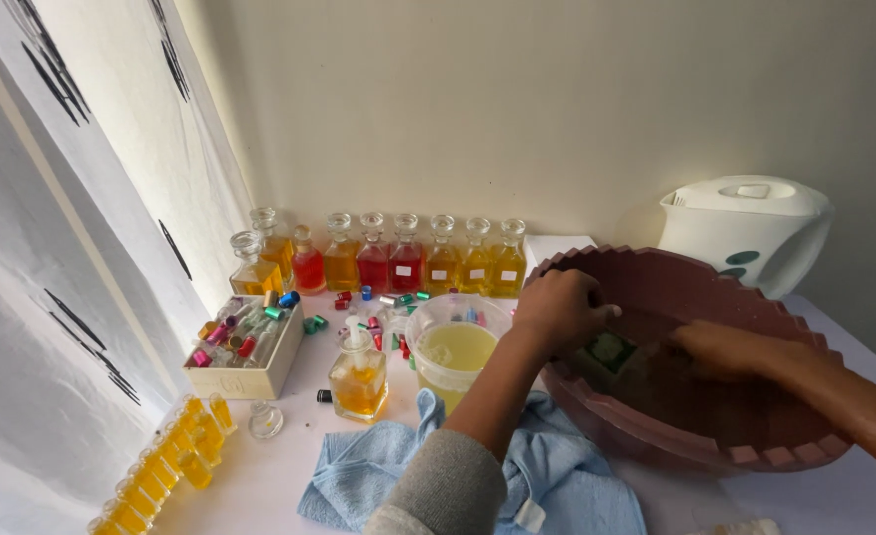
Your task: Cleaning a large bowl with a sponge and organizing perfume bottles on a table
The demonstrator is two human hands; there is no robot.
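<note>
A large maroon basin (656, 424) with a scalloped rim stands at the right of the white table. My left hand (560, 308) rests curled over its near-left rim. My right hand (725, 349) reaches down inside the basin, fingers low near the bottom; I cannot tell if it holds anything. A pale green object (608, 349) shows inside the basin between my hands. A clear plastic tub of yellowish liquid (455, 349) sits just left of the basin.
A row of stoppered glass bottles (406, 258) with amber and red liquid lines the wall. A square bottle (359, 381), a box of small vials (245, 349), small yellow vials (175, 456), a blue cloth (378, 476) and a white kettle (750, 228) surround the basin.
</note>
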